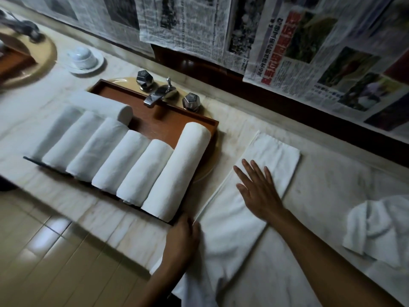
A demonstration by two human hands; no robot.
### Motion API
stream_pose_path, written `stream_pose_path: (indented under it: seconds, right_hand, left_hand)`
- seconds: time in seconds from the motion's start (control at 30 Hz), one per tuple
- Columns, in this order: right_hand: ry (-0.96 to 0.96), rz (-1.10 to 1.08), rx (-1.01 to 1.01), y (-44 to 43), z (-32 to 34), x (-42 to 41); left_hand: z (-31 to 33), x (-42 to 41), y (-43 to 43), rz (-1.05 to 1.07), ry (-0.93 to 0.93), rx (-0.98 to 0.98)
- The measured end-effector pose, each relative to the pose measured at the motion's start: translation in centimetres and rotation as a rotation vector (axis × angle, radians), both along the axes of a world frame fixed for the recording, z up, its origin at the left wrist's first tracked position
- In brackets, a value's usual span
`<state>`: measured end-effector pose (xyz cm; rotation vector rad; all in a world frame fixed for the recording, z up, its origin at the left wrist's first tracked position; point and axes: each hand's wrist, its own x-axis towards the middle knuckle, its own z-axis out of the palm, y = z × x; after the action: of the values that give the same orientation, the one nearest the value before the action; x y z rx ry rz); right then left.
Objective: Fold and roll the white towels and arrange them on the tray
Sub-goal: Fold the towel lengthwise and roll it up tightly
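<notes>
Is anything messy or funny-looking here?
Yes. One rolled towel lies crosswise behind the neat row of rolls on the wooden tray, and a crumpled towel sits unfolded at the right end of the counter.

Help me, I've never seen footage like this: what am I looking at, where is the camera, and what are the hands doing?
There is no machine here, only a person's two bare hands, filmed by one camera worn on the head and looking down. The right hand lies flat on a folded towel on the counter; the left hand grips its near edge. Beside it, a wooden tray by the faucet holds rolled towels. A crumpled towel lies at the right.
</notes>
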<state>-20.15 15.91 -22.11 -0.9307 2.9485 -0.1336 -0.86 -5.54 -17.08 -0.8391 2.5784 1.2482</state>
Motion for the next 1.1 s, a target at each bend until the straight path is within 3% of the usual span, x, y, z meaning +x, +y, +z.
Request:
stream_pose_path:
  seconds: [0.2, 0.37, 0.53, 0.67, 0.73, 0.8, 0.87, 0.93, 1.03, 1.1]
  right_hand:
    - [0.003, -0.025, -0.025, -0.5, 0.1, 0.1]
    - [0.033, 0.050, -0.286, -3.1, 0.3, 7.2]
    - [-0.004, 0.130, -0.156, -2.4, -1.1, 11.3]
    - [0.003, 0.148, -0.112, -1.8, -1.1, 10.6]
    - [0.023, 0.144, -0.113, -1.6, -1.4, 10.4]
    - [0.029, 0.155, -0.125, -1.5, -1.3, 10.7]
    - [0.042, 0.164, -0.135, -1.6, -1.2, 10.8]
    - [0.037, 0.166, -0.149, -1.6, -1.3, 11.0]
    - [0.041, 0.166, -0.155, -1.5, -1.5, 10.8]
    - [0.048, 0.178, -0.158, -1.5, -1.6, 10.8]
  left_hand:
    - [-1.0, -0.8, -0.1, 0.014, -0.025, -0.086]
    - [-0.9, -0.9, 0.1, -0.024, -0.004, -0.130]
    - [0.4, -0.5, -0.1, -0.076, -0.100, -0.070]
    - [0.9, 3.1, -1.0, -0.215, -0.279, -0.226]
    - [1.2, 5.1, -1.6, -0.174, -0.316, -0.220]
    - [1.9, 7.1, -1.8, -0.032, -0.220, -0.061]
    - [2.4, 8.2, -1.7, 0.206, -0.044, 0.432]
    - [2.9, 9.1, -1.5, 0.297, -0.006, 0.778]
    - [2.1, 10.0, -1.2, 0.230, -0.078, 0.717]
    - [1.6, 10.0, -1.0, 0.318, -0.082, 0.686]
